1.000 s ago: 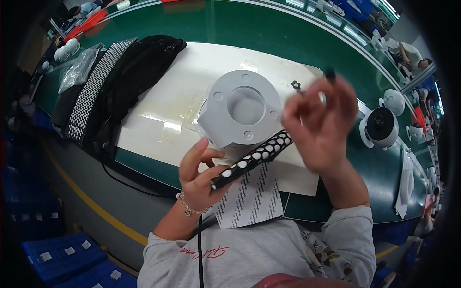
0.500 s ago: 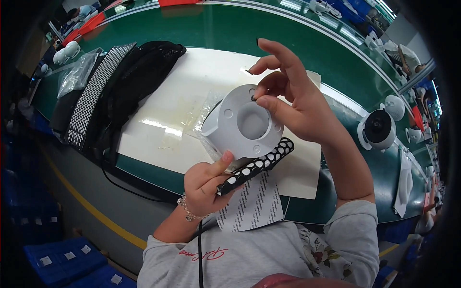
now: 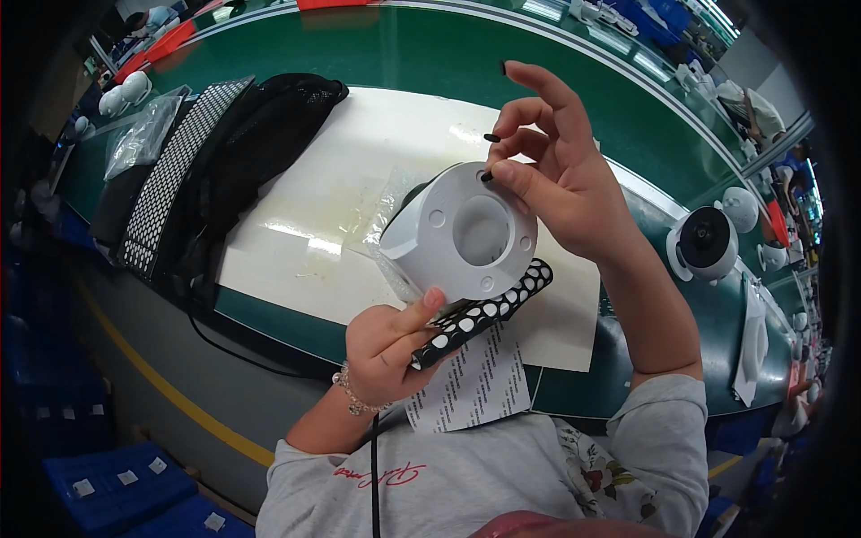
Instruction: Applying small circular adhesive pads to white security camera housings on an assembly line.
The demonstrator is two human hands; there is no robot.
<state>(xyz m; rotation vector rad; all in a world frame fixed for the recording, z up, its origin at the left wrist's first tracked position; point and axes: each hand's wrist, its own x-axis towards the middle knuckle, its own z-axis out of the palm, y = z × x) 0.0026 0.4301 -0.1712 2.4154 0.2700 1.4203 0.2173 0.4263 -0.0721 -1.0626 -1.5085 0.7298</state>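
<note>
My left hand grips a white plastic camera base from its near side and also holds a curled black sheet with white round spots. The base is tilted, its round underside facing up, with a central hollow and several small round recesses around the rim. My right hand pinches a small black round pad between thumb and a finger, at the upper rim recess. Two more black pads sit on its raised fingertips, one being a pad. Clear bubble wrap lies behind the base.
A white board covers part of the green bench. Black mesh bag and plastic bags lie left. White cameras, one a black-faced camera, stand right. Printed backing paper hangs near my lap. Blue bins are on the floor.
The base has tilted and shifted slightly right, showing more of its side. My right hand has moved slightly up and right, its pinched pad still at the rim.
</note>
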